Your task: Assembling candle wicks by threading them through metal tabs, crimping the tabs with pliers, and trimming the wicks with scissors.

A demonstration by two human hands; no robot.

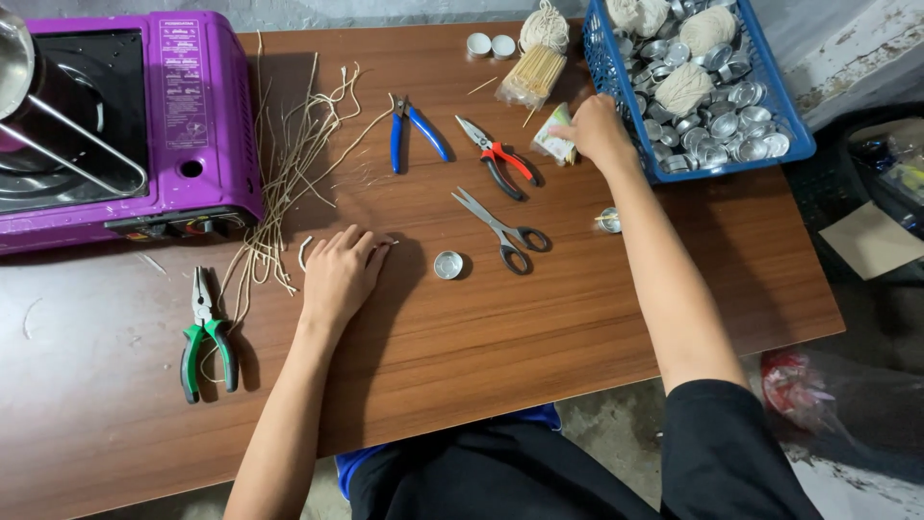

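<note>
Now the left hand (pixel 342 274) lies flat and released on the table (pixel 577 318), a small metal cup (pixel 448 265) just right of it, bare wood toward the near edge. The right hand (pixel 595 130) seems to pinch a small packet (pixel 555 135) against the blue basket's (pixel 616 87) edge, scissors (pixel 500 231) between the hands.

Small pale packet (pixel 555 138) under right hand (pixel 594 132), beside blue basket (pixel 616 87).

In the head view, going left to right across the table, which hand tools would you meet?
Green-handled pliers → blue-handled cutters → red-handled cutters, with the grey scissors just below them.
</note>
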